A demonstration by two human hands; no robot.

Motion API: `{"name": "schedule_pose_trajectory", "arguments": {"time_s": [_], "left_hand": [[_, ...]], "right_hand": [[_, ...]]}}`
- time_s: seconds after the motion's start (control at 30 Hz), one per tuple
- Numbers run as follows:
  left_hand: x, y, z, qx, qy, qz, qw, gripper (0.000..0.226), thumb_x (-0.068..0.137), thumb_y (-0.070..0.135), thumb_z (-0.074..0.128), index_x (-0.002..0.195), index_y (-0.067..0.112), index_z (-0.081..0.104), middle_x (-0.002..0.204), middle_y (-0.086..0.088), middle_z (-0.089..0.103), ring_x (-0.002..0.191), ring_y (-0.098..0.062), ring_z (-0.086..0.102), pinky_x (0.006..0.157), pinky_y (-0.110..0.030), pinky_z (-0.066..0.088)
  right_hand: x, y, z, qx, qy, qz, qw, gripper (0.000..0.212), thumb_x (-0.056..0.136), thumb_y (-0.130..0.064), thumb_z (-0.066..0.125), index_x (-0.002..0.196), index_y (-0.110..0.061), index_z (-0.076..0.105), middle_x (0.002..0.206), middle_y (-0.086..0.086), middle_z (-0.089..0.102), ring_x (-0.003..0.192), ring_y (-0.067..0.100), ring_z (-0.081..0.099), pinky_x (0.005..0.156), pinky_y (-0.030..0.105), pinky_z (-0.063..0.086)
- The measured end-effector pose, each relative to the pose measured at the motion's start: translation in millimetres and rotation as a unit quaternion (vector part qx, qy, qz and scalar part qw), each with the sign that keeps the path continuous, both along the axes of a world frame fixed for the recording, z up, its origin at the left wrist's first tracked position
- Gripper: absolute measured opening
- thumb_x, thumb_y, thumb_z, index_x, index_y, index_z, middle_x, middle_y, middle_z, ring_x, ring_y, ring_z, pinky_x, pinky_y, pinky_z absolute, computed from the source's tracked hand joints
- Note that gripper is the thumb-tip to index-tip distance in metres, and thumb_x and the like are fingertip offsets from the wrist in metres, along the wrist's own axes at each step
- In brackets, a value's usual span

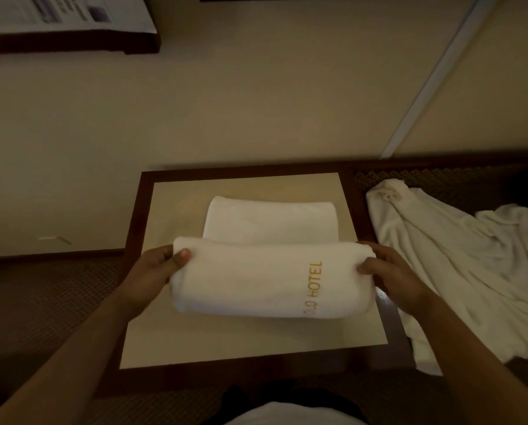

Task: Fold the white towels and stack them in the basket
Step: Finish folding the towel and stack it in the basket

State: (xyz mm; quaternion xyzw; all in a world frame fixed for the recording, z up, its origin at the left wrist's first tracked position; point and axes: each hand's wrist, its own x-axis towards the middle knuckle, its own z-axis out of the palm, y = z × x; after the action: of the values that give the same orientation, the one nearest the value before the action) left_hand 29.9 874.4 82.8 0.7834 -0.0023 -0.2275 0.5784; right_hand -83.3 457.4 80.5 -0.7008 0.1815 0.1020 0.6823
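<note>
Left hand (pixel 161 265) & right hand (pixel 388 271) each clamp fingers round an end of a folded towel (pixel 256 280) w/ gold HOTEL lettering, held just above the tray-like basket (pixel 137 210), near side of a 2nd folded towel (pixel 268 222) already lying in it. So approx two done; unfolded towels (pixel 440 256) heaped right of basket are left. Nothing blocks the drop.

White towel (pixel 256 280) w/ gold lettering (HOTEL), dark-brown basket (pixel 135 216), beige liner (pixel 176 210)
</note>
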Motion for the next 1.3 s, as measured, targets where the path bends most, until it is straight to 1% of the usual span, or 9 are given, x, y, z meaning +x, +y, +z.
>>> {"name": "schedule_pose_trajectory", "arguments": {"time_s": [0.1,0.2,0.37,0.47,0.63,0.83,0.97,1.1,1.3], "left_hand": [[10.2,-7.5,-5.9,-0.012,0.003,0.035,0.999,0.069,0.066,0.085,0.067,0.103,0.028,0.076,0.106,-0.001,0.077,0.104,-0.024,0.071,0.089,-0.047,0.058],[34.4,-26.8,-4.3,0.028,-0.039,0.071,0.996,0.036,0.099,0.058,0.049,0.11,0.032,0.07,0.107,0.008,0.072,0.107,-0.016,0.066,0.088,-0.039,0.054],[98.6,-64.5,-20.7,0.032,-0.063,0.169,0.983,0.052,0.103,0.051,0.045,0.149,0.026,0.038,0.128,0.005,0.057,0.114,-0.017,0.058,0.101,-0.047,0.049],[99.7,-82.9,-37.5,0.188,-0.113,0.132,0.967,0.065,0.101,0.045,0.053,0.157,0.029,0.024,0.158,-0.001,0.035,0.14,-0.026,0.042,0.113,-0.05,0.038],[48.4,-88.1,-62.1,0.383,-0.182,-0.069,0.903,0.058,0.099,0.052,0.049,0.151,0.038,0.029,0.164,0.001,0.019,0.146,-0.031,0.027,0.115,-0.058,0.028],[31.7,-44.0,-84.9,0.466,-0.166,-0.003,0.869,0.051,0.105,0.033,0.04,0.155,0.036,0.029,0.161,-0.004,0.031,0.137,-0.038,0.042,0.106,-0.061,0.038],[27.6,-53.0,-66.9,0.411,-0.268,0.146,0.859,0.041,0.097,0.017,0.057,0.137,0.02,0.051,0.144,-0.009,0.048,0.127,-0.038,0.048,0.099,-0.058,0.039],[1.5,-59.1,-67.2,0.301,-0.293,0.192,0.887,0.029,0.091,0.015,0.064,0.12,0.017,0.059,0.124,-0.008,0.055,0.109,-0.032,0.056,0.09,-0.05,0.05],[-51.2,-65.4,-67.7,0.07,0.109,0.208,0.969,0.032,0.099,0.03,0.062,0.121,0.017,0.044,0.11,-0.008,0.061,0.095,-0.027,0.067,0.071,-0.044,0.059]], "right_hand": [[10.0,5.7,0.3,0.021,0.012,-0.048,0.999,0.035,0.092,0.006,0.052,0.116,-0.014,0.067,0.113,0.012,0.071,0.113,0.037,0.064,0.097,0.055,0.051],[32.5,9.3,-2.2,0.036,-0.013,-0.121,0.992,0.029,0.096,-0.003,0.054,0.12,-0.014,0.066,0.118,0.012,0.071,0.113,0.036,0.065,0.096,0.055,0.051],[90.8,13.9,-24.6,-0.037,-0.019,-0.222,0.974,0.071,0.093,-0.037,0.068,0.153,-0.017,0.035,0.138,0.003,0.059,0.117,0.016,0.062,0.097,0.037,0.055],[107.9,12.8,-49.1,-0.273,0.054,-0.137,0.951,0.106,0.085,-0.061,0.068,0.161,-0.024,0.006,0.167,0.008,0.016,0.152,0.025,0.022,0.121,0.051,0.027],[99.6,13.4,-63.6,-0.49,0.089,0.118,0.859,0.081,0.09,-0.076,0.042,0.157,-0.046,0.005,0.168,-0.007,-0.013,0.154,0.023,-0.001,0.119,0.064,0.009],[68.3,14.2,-68.1,-0.49,0.129,0.148,0.849,0.082,0.081,-0.088,0.033,0.151,-0.05,0.014,0.149,0.0,0.045,0.136,0.031,0.04,0.112,0.059,0.028],[63.0,31.3,-33.8,-0.423,0.187,0.252,0.85,0.078,0.084,-0.074,0.056,0.146,-0.029,0.038,0.136,0.003,0.059,0.118,0.027,0.061,0.092,0.037,0.05],[81.1,40.4,2.7,-0.479,0.128,0.255,0.83,0.052,0.089,-0.069,0.056,0.085,-0.018,0.067,0.082,0.001,0.067,0.083,0.025,0.068,0.068,0.032,0.052],[95.7,64.0,-43.5,-0.415,0.126,0.159,0.887,0.089,0.07,-0.09,0.053,0.138,-0.033,0.047,0.136,-0.001,0.055,0.125,0.027,0.055,0.102,0.049,0.047]]}}
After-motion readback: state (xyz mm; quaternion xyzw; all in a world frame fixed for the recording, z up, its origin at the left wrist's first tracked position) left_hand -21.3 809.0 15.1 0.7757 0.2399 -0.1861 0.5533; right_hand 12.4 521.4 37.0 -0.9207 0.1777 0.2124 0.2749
